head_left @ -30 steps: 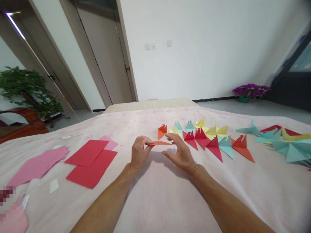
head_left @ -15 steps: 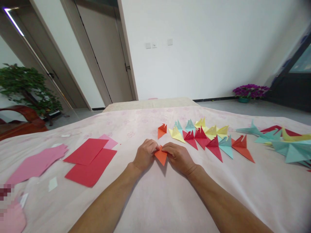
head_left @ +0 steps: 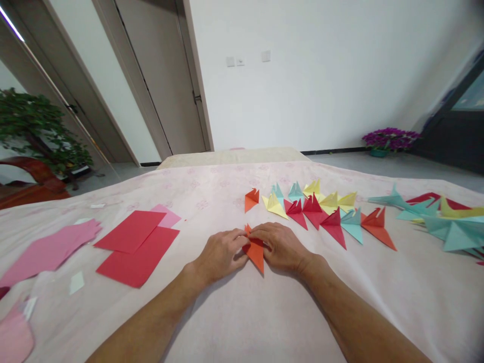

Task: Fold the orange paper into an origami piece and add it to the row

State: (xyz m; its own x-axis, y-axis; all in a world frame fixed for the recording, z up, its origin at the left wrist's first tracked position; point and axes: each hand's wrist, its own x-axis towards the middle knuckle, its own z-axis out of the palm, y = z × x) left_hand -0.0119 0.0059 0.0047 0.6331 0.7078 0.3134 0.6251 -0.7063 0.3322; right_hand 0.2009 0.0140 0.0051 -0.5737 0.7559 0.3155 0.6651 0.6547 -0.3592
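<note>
An orange folded paper (head_left: 257, 255) is held between my two hands, low over the table's middle, with a long point toward me and a small tip showing beyond my fingers. My left hand (head_left: 223, 253) pinches its left side, fingers bent. From the right, my right hand (head_left: 282, 247) grips it, its fingers closed over the upper part and partly hiding it. Just beyond my hands stands an orange paper crane (head_left: 251, 200). To the right, several folded cranes in yellow, light blue, red and orange are grouped, among them a red crane (head_left: 334, 227).
Red paper sheets (head_left: 138, 259) and pink paper sheets (head_left: 56, 249) lie at left on the patterned tablecloth (head_left: 204, 322). A heap of cranes with spread wings (head_left: 454, 229) is at far right. Beyond the table are a door (head_left: 159, 65) and purple flowers (head_left: 389, 138).
The orange paper has turned and its long point now reaches nearer to me. My left hand has shifted lower along its side. The view has tilted slightly.
</note>
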